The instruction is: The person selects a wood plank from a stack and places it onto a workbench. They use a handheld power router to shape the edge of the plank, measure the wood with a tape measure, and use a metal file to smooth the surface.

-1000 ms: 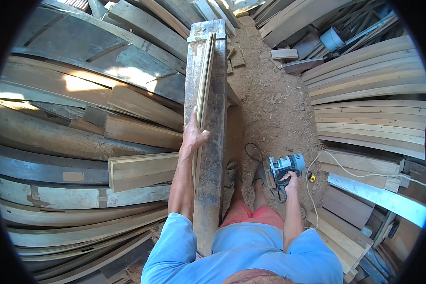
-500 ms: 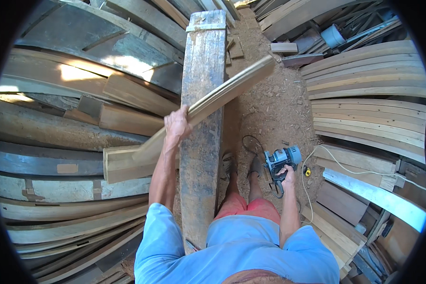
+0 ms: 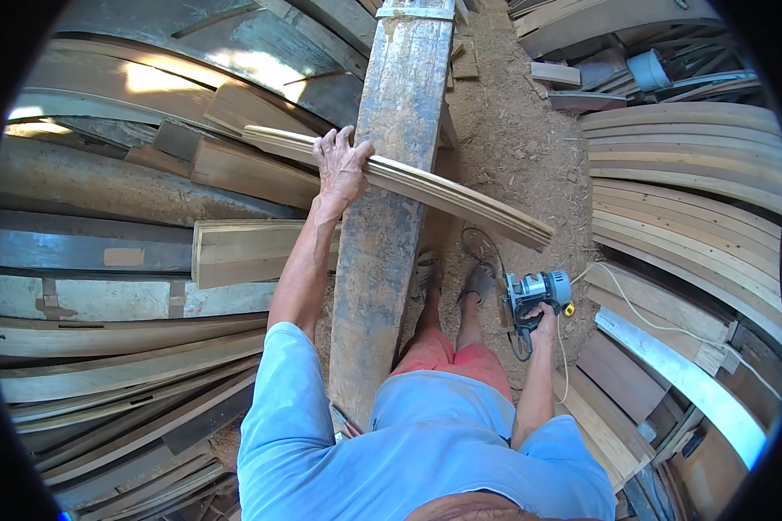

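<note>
In the head view, the left hand (image 3: 342, 167) is closed over a long wooden board (image 3: 460, 198), gripping it left of its middle with the fingers bent across the edge and slightly fanned. The board lies crosswise over a worn, narrow bench (image 3: 378, 260) — its left end above the stacked timber (image 3: 256, 174), its right end out past the bench and over the sawdust-covered floor (image 3: 517, 130). Lines run along the board's edge; whether it is one grooved piece or several thin ones together, I cannot tell, nor whether it touches the bench top. The right hand (image 3: 540, 321) is wrapped round the dark handle of a blue-and-silver power tool (image 3: 537, 286), held to the right of the bench, beyond the board's lower right end. A dark cord (image 3: 499, 245) loops beside the tool, and a yellow object (image 3: 569, 309) shows just right of it. Farther right, a pale cable (image 3: 627, 301) trails across more planks, below a stack of curved boards (image 3: 682, 148). Toward the top right, a pale blue bucket (image 3: 648, 69) sits among scraps. Left of the bench, near the left forearm, short boards (image 3: 256, 252) lie together — one end facing left. The person's sandals (image 3: 479, 282) rest on the floor between bench and tool.
</note>
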### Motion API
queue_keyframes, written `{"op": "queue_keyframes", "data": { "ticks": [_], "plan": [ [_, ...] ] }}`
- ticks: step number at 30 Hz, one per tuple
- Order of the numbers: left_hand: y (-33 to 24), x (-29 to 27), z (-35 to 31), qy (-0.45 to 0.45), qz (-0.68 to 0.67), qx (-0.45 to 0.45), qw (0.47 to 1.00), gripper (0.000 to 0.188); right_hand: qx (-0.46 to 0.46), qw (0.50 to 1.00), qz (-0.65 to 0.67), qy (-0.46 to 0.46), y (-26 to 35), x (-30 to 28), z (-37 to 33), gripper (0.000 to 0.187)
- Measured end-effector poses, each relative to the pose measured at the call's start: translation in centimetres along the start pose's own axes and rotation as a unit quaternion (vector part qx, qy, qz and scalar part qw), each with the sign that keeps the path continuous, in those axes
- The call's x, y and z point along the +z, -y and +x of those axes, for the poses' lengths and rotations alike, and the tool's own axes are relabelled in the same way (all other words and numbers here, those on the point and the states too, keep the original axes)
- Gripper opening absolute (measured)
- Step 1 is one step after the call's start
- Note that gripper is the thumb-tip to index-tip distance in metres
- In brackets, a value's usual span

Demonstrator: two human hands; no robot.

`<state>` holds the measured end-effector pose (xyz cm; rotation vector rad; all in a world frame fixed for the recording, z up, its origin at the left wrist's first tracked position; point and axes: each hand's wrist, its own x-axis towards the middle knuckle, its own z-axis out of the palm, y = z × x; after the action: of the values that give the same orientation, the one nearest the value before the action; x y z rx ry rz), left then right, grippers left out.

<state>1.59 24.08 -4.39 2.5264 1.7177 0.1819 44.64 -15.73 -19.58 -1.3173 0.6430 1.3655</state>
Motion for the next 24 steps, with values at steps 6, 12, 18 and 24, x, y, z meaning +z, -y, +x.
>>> {"op": "queue_keyframes", "data": {
  "ticks": [6,12,18,24],
  "plan": [
    [0.3,0.7,-0.6,-0.014,-0.024,-0.003,1.000,0.043,-0.028,0.999,-0.024,0.019,0.5,0.3,0.0,0.022],
    [0.3,1.0,-3.1,-0.109,-0.046,0.006,0.993,0.039,-0.016,0.999,-0.027,0.039,1.1,1.8,-0.3,0.021],
    [0.1,0.7,-3.2,-0.087,-0.046,-0.016,0.995,0.043,-0.018,0.998,-0.044,0.049,1.8,2.1,0.7,0.019],
    [-2.0,-0.8,-3.8,-0.064,0.073,-0.144,0.985,0.077,-0.014,0.999,-0.041,0.019,2.9,2.8,0.8,0.025]
  ]
}}
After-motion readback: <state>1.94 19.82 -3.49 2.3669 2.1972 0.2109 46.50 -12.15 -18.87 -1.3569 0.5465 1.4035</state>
